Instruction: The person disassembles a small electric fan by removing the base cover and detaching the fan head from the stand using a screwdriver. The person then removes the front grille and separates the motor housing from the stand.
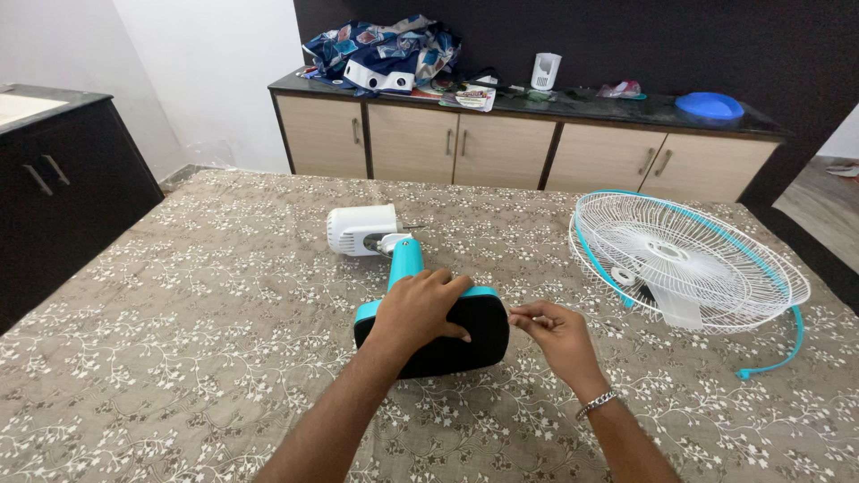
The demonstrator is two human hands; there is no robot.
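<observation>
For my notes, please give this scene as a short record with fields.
Surface: table under a floral cloth
Left hand: resting flat on the black fan base
Right hand: beside the base, fingertips pinched together; anything held is too small to tell
Fan motor: white, lying beyond the base
Fan grille: white, teal rim, at right

A home room: a patterned bedspread [179, 358] fills the foreground, beige cupboards [501, 148] at twelve o'clock hold crumpled cloth [385, 45].

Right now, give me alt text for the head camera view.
A left hand presses on the black base of a teal table fan lying on a floral tablecloth, while the right hand pinches something small beside it. A white fan guard lies to the right.
</observation>
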